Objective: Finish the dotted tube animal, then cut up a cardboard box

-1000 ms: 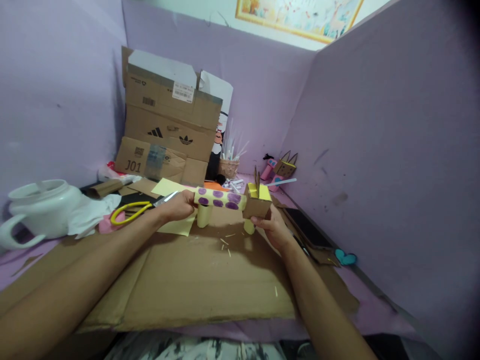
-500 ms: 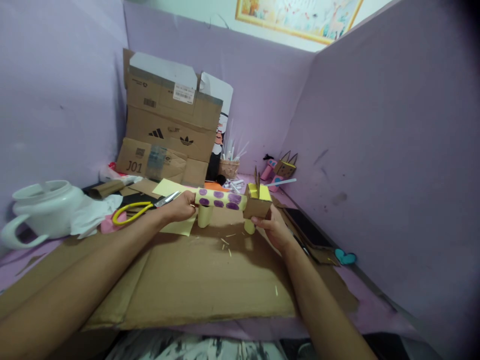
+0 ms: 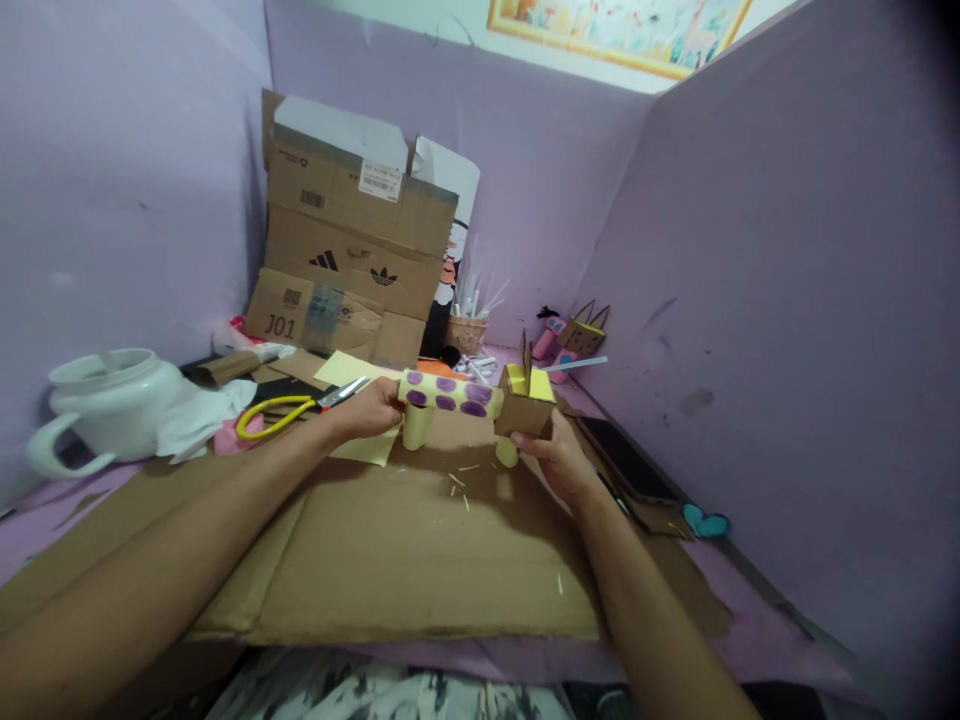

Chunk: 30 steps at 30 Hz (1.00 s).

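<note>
Barely any change over the last second: the view drifts a little to one side, yet both hands and the paper animal (image 3: 450, 392) keep the same pose against the scissors and boxes around them. This reads as a steady hold, not a move.

Left hand (image 3: 369, 410): fingers closed round the tail end of the animal's yellow tube body, the part with purple spots. Right hand (image 3: 555, 460): grasping the brown cardboard head from below and behind; the head has a yellow top and two upright ears. The animal is held level, just above the cardboard sheet (image 3: 420, 560) that covers the counter. Its two yellow legs hang down; I cannot tell whether the feet touch the sheet.

Edges and room:
- Left: yellow-handled scissors (image 3: 289, 410) lie near the left wrist, blades pointing toward the animal. Beyond them stands a white pot (image 3: 112, 400).
- Behind: stacked boxes (image 3: 352, 260) lean on the purple back wall.
- Right: a dark phone (image 3: 626, 460) lies just beside the right hand, and the purple side wall (image 3: 787, 300) is near.
- Open room lies toward the person, over the near part of the sheet, where only a few small slivers lie.
</note>
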{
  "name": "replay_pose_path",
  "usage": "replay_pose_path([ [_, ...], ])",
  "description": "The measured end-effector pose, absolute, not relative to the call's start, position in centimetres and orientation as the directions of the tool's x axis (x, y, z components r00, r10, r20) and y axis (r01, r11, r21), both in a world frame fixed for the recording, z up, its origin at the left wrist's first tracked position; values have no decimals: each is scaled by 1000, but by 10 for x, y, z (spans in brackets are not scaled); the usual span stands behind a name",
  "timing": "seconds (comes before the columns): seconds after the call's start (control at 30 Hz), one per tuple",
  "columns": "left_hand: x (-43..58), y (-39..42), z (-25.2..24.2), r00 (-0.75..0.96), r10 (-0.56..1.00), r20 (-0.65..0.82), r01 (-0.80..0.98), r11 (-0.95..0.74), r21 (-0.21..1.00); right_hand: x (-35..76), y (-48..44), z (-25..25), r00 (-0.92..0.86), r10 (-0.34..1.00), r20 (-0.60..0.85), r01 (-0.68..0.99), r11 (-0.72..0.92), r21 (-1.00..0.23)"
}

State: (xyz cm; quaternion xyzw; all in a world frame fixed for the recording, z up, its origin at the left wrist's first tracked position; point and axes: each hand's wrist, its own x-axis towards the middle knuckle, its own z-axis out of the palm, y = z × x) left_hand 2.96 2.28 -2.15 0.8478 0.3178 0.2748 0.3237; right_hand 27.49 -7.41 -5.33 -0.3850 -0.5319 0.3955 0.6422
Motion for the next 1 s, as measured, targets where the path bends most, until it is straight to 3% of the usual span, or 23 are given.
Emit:
replay_pose_path([
  [0.4, 35, 25, -30, 605, 731, 315, 305, -578, 757, 277, -73, -59, 136, 906, 401, 9, 404, -915],
  [0.67, 37, 22, -29, 599, 724, 341, 280, -588, 759, 271, -70, -65, 181, 938, 296, 178, 265, -948],
  [1.0, 37, 24, -33, 603, 715, 354, 269, -600, 753, 270, -69, -67, 212, 927, 308, 196, 269, -943],
])
